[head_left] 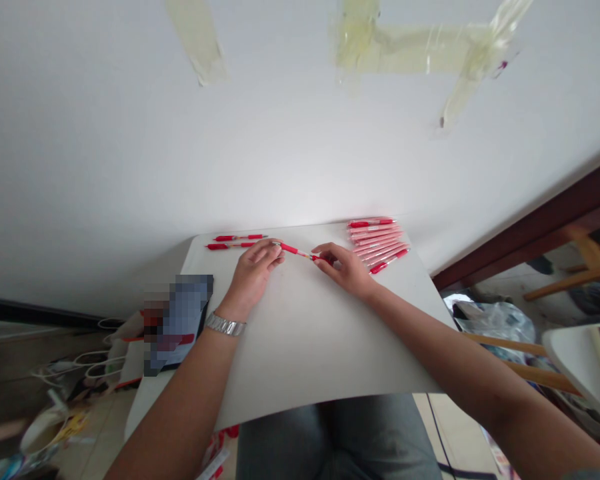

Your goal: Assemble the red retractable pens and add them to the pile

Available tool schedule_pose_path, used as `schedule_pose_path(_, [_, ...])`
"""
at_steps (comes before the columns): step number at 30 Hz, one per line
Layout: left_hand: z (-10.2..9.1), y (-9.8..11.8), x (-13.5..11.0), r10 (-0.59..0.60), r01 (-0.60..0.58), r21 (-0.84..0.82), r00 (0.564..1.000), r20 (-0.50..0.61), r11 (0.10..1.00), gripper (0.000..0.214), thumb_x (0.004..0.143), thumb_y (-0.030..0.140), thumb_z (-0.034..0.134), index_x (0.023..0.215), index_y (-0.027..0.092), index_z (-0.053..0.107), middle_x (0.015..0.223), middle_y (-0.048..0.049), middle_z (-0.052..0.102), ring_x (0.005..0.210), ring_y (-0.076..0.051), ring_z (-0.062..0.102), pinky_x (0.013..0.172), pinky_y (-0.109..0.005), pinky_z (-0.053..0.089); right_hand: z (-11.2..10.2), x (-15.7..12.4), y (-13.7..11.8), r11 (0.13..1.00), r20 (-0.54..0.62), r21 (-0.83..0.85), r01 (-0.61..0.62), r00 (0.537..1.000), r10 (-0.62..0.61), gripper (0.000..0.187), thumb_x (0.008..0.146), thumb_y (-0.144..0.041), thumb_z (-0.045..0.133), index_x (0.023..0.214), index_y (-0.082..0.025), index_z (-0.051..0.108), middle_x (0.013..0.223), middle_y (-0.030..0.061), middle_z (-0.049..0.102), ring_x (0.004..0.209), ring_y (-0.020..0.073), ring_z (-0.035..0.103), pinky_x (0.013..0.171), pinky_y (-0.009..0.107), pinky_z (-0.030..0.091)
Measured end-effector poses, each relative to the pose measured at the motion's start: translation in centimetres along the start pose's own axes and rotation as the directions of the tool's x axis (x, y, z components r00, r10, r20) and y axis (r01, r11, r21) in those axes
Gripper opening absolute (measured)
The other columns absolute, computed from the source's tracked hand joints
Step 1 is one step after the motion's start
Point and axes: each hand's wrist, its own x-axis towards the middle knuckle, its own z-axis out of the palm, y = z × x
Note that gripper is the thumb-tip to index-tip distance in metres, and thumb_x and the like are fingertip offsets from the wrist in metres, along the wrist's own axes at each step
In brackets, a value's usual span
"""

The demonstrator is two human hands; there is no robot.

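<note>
A red pen (296,251) is held up level between my two hands, above the white table (320,347). My left hand (257,267) pinches its left end between thumb and fingers. At the pen's right end, the thumb and fingers of my right hand (343,268) are closed on it. Two more red pens lie at the table's back left, one the upper pen (237,238), the other the lower pen (227,246), partly behind my left hand. Beyond my right hand is a row of several red pens (380,239) lying side by side, some pale pink along the barrel.
A dark flat device (193,313), blurred out, lies at the table's left edge. The white wall (280,147) with yellowed tape rises behind the table. White cables (100,360) hang at the left. A clear plastic bag (500,323) and a wooden chair are at the right.
</note>
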Motion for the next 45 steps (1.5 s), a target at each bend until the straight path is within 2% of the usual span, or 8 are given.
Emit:
schedule_pose_path(9, [0.15, 0.14, -0.09, 0.011, -0.011, 0.018, 1.0, 0.03, 1.0, 0.032, 0.077, 0.039, 0.095, 0.102, 0.023, 0.08, 0.105, -0.0039, 0.075, 0.092, -0.016, 0.07, 0.096, -0.035, 0.06, -0.23, 0.17, 0.05, 1.0, -0.024, 0.017, 0.013, 1.0, -0.013, 0.034, 0.111, -0.053, 0.05, 0.113, -0.023, 0.067, 0.103, 0.007, 0.074, 0.086, 0.0187, 0.065, 0.077, 0.033, 0.053])
schedule_pose_path(16, [0.12, 0.19, -0.25, 0.039, -0.041, 0.054, 0.999, 0.034, 0.998, 0.031, 0.078, 0.038, 0.095, 0.101, 0.023, 0.081, 0.1, -0.004, 0.077, 0.092, -0.016, 0.071, 0.094, -0.034, 0.06, 0.0, 0.08, 0.62, 1.0, -0.087, 0.016, 0.022, 0.996, -0.021, 0.03, 0.104, -0.052, 0.064, 0.113, -0.023, 0.067, 0.101, 0.0078, 0.072, 0.088, 0.0207, 0.066, 0.079, 0.035, 0.056])
schedule_pose_path(23, [0.01, 0.01, -0.23, 0.018, -0.019, 0.022, 0.998, 0.061, 1.0, 0.031, 0.079, 0.038, 0.095, 0.102, 0.023, 0.082, 0.102, -0.0048, 0.079, 0.094, -0.017, 0.074, 0.099, -0.037, 0.061, -0.56, 0.13, -0.04, 0.999, -0.017, -0.017, -0.034, 0.999, 0.034, 0.043, 0.109, -0.059, 0.052, 0.107, -0.021, 0.072, 0.09, 0.0046, 0.071, 0.079, 0.0176, 0.063, 0.072, 0.031, 0.05])
schedule_pose_path(28, [0.4, 0.25, -0.52, 0.032, -0.032, -0.004, 0.994, 0.108, 0.999, 0.028, 0.082, 0.037, 0.094, 0.103, 0.022, 0.082, 0.114, -0.0073, 0.08, 0.108, -0.02, 0.075, 0.105, -0.039, 0.06, -0.63, 0.3, -0.19, 1.0, 0.0, -0.01, -0.005, 1.0, 0.005, 0.054, 0.112, -0.063, 0.042, 0.1, -0.021, 0.072, 0.088, 0.0061, 0.068, 0.08, 0.019, 0.062, 0.078, 0.033, 0.049])
schedule_pose_path(31, [0.58, 0.29, -0.58, 0.039, -0.038, -0.015, 0.992, 0.118, 0.999, 0.029, 0.082, 0.036, 0.094, 0.105, 0.023, 0.082, 0.111, -0.0067, 0.08, 0.107, -0.019, 0.075, 0.104, -0.037, 0.061, -0.43, 0.17, -0.17, 1.0, 0.007, -0.005, -0.009, 1.0, 0.009, 0.051, 0.112, -0.062, 0.042, 0.111, -0.021, 0.073, 0.094, 0.0063, 0.069, 0.084, 0.0192, 0.064, 0.082, 0.033, 0.05])
schedule_pose_path(35, [0.43, 0.02, -0.34, 0.061, -0.06, -0.014, 0.997, 0.054, 0.998, 0.028, 0.081, 0.035, 0.094, 0.103, 0.023, 0.082, 0.109, -0.0043, 0.078, 0.101, -0.016, 0.074, 0.098, -0.032, 0.062, -0.02, -0.13, 0.04, 0.998, -0.009, 0.021, -0.054, 0.999, 0.054, 0.047, 0.103, -0.057, 0.064, 0.135, -0.023, 0.061, 0.095, 0.0025, 0.069, 0.081, 0.0177, 0.063, 0.077, 0.031, 0.052])
schedule_pose_path(41, [0.32, -0.04, -0.24, 0.05, -0.048, -0.039, 0.997, 0.054, 0.998, 0.027, 0.081, 0.034, 0.094, 0.103, 0.023, 0.083, 0.107, -0.0035, 0.077, 0.098, -0.015, 0.074, 0.098, -0.031, 0.063, -0.16, 0.0, -0.11, 0.996, -0.006, 0.02, -0.087, 0.996, 0.087, 0.038, 0.107, -0.056, 0.054, 0.105, -0.021, 0.067, 0.09, 0.0041, 0.069, 0.076, 0.017, 0.059, 0.071, 0.031, 0.048])
schedule_pose_path(45, [0.47, 0.16, -0.31, 0.041, -0.037, -0.062, 0.997, 0.061, 0.997, 0.027, 0.081, 0.034, 0.095, 0.102, 0.023, 0.082, 0.108, -0.0041, 0.078, 0.1, -0.015, 0.074, 0.099, -0.03, 0.062, -0.18, -0.06, -0.06, 0.997, -0.011, -0.002, -0.083, 0.997, 0.083, 0.041, 0.108, -0.057, 0.052, 0.124, -0.022, 0.066, 0.088, 0.0025, 0.067, 0.076, 0.0171, 0.058, 0.072, 0.031, 0.047])
